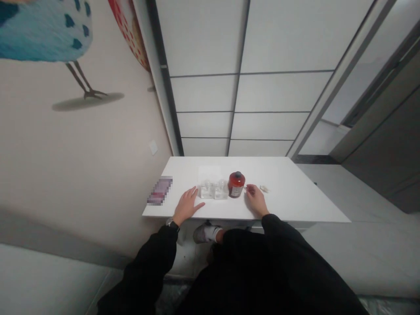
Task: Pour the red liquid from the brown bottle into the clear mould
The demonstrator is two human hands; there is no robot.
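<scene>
My left hand [187, 204] lies flat on the white table [295, 197] with its fingers spread, just left of two small clear glass containers [214, 190]. A red-brown bottle with a dark cap [236, 184] stands upright beside them. My right hand [255, 199] rests on the table right of the bottle, its fingers pinched on something thin that I cannot make out. A small pale object [264, 188] lies just right of that hand.
A blurred-out flat item [159, 190] lies near the table's left edge. A beige wall with a blue bird picture [46, 30] stands left. White panelled doors [239, 92] rise behind the table. My shoe [204, 232] shows under the front edge.
</scene>
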